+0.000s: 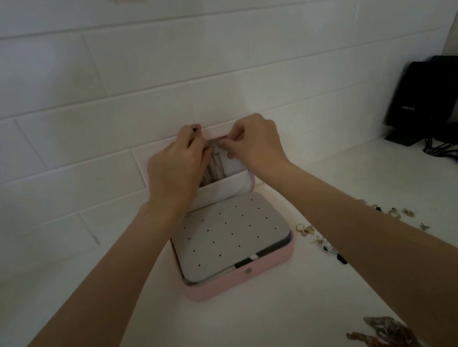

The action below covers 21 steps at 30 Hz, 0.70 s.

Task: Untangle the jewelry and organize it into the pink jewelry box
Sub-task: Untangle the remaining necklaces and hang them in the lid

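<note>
At frame centre the pink box stands open against the wall, and both hands work at the top of its lid: left hand and right hand each pinch the upper end of a chain hanging inside the lid. If either pinch slips before the chain is hooked, it probably drops into the lid pocket and knots with its neighbours. Loose earrings at right and a chain pile at lower right remain unsorted; a passing forearm may scatter them.

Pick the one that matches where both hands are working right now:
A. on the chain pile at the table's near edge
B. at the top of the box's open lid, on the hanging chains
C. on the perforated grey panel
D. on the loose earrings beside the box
B: the left hand and right hand meet at the top of the open lid of the pink jewelry box, fingers pinching at the hanging necklace chains.
</note>
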### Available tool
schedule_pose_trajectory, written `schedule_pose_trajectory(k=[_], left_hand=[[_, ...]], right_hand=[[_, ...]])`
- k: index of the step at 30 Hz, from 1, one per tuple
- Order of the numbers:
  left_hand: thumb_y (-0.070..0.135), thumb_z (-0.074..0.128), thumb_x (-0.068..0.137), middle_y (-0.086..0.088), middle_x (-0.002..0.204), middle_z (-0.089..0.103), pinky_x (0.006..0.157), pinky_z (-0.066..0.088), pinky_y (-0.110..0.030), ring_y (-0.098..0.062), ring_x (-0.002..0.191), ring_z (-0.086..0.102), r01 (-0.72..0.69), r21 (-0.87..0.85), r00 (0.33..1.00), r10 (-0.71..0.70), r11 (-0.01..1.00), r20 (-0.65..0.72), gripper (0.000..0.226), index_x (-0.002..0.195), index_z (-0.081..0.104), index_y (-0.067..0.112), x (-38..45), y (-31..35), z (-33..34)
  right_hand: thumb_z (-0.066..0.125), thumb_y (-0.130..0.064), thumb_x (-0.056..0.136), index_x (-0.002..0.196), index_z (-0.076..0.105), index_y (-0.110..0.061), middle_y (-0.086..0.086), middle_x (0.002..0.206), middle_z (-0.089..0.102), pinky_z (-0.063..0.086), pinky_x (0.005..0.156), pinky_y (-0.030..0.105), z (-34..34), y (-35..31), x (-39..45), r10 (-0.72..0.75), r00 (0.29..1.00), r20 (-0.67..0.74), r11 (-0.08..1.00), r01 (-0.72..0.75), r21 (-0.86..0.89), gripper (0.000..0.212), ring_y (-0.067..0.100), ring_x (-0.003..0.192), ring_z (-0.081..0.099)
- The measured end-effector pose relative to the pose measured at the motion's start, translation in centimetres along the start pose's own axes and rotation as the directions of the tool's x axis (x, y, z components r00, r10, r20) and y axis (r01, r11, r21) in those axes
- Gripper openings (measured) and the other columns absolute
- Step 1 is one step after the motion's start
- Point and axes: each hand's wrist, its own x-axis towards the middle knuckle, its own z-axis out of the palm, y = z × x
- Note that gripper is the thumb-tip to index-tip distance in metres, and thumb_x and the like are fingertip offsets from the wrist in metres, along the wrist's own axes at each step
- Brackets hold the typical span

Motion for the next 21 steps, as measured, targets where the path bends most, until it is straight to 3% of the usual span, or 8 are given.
schedule_pose_trajectory(k=[5, 10, 15, 19, 21], left_hand=[[0.021, 0.052, 0.087, -0.006, 0.095, 0.068, 0.040, 0.033, -0.019, -0.023, 0.052, 0.060, -0.042, 0.050, 0.999, 0.043, 0.998, -0.020, 0.021, 0.080, 0.065, 0.006, -0.2, -0.3, 0.3], [0.018, 0.054, 0.082, -0.008, 0.103, 0.070, 0.037, 0.032, -0.019, -0.022, 0.042, 0.055, -0.081, 0.098, 0.996, 0.084, 0.992, -0.020, 0.020, 0.066, 0.062, 0.010, -0.3, 0.0, 0.8], [0.017, 0.062, 0.077, -0.012, 0.098, 0.070, 0.042, 0.025, -0.019, -0.023, 0.041, 0.052, -0.060, 0.040, 0.998, 0.060, 0.997, 0.001, 0.015, 0.064, 0.060, 0.010, -0.8, 0.1, 0.4], [0.016, 0.062, 0.077, -0.013, 0.092, 0.068, 0.046, 0.025, -0.018, -0.023, 0.043, 0.052, -0.066, -0.018, 0.997, 0.067, 0.998, 0.037, 0.009, 0.073, 0.066, 0.009, -0.8, 0.1, -0.2], [0.017, 0.060, 0.078, -0.009, 0.078, 0.063, 0.043, 0.026, -0.018, -0.023, 0.043, 0.051, -0.102, -0.089, 0.992, 0.108, 0.991, 0.072, 0.012, 0.079, 0.070, 0.010, -0.8, 0.4, 0.0]], right_hand=[[0.065, -0.023, 0.082, 0.081, 0.069, -0.007, 0.010, 0.083, 0.068, 0.044, 0.066, 0.025, 1.7, 0.4, 0.2, 0.100, 0.992, -0.072, 0.995, -0.101, -0.013, 0.016, 0.021, 0.080, 0.062], [0.063, -0.014, 0.079, 0.078, 0.068, -0.001, 0.006, 0.065, 0.063, 0.042, 0.050, 0.021, 0.8, 0.6, 0.3, 0.180, 0.983, 0.039, 0.983, -0.178, -0.045, 0.015, 0.015, 0.061, 0.056], [0.064, -0.013, 0.082, 0.070, 0.060, -0.004, 0.015, 0.078, 0.067, 0.049, 0.061, 0.030, 1.1, 1.3, -0.8, 0.083, 0.992, 0.093, 0.989, -0.071, -0.128, 0.015, 0.026, 0.072, 0.063], [0.059, -0.013, 0.085, 0.086, 0.068, -0.004, 0.013, 0.085, 0.066, 0.046, 0.063, 0.030, 1.4, 1.4, -1.8, -0.053, 0.990, 0.128, 0.962, 0.085, -0.259, 0.013, 0.027, 0.078, 0.061], [0.058, -0.012, 0.084, 0.091, 0.067, -0.006, 0.013, 0.089, 0.066, 0.043, 0.063, 0.029, 1.3, 1.3, -1.9, -0.079, 0.987, 0.140, 0.950, 0.118, -0.290, 0.013, 0.027, 0.082, 0.060]])
